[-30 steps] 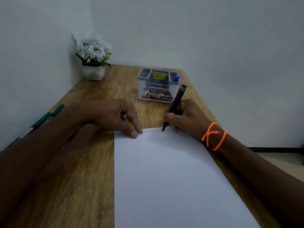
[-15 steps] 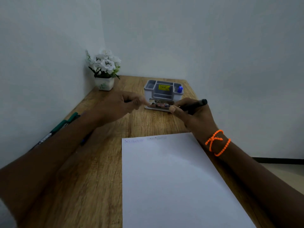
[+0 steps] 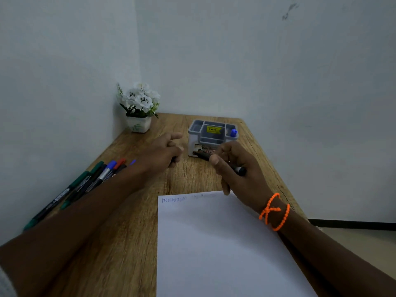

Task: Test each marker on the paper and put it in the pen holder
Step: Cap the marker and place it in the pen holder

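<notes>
Far left, along the wall, we see a row of markers [image 3: 85, 185] lying flat on the wooden desk [image 3: 128, 243]: green, black, blue-capped, red-capped, w/ a bit of another blue one past our forearm. They lie side by side, touching or nearly so, tips toward the back corner. In that corner stands a small white pot of white flowers [image 3: 138, 108], upright, against the wall.

Next, our left hand [image 3: 162, 153] hovers over the desk, fingers loosely curled, index stretched fwd. Something dark shows under the fingers at approx the palm edge; we cannot tell if it's a cap or just shadow, so whether that hand holds anything is unclear. The frame is blurred there.

Center-front lies the white paper [image 3: 214, 254], flat, its top edge carrying a blue scribble at the left corner and a fainter mark just beside it.

Behind the paper, toward the back, sits the grey pen holder [image 3: 194, 133], w/ several compartments and a yellow price sticker inside. One blue marker [image 3: 234, 132] stands in its right-hand compartment.

Right of center, our right hand [image 3: 235, 168] is closed round a black marker [image 3: 202, 155], thumb pressed on the barrel. The marker lies roughly level, one end pointing left in front of the holder's front wall, the other end poking out by the palm. An orange beaded band [image 3: 274, 211] wraps that wrist.
</notes>
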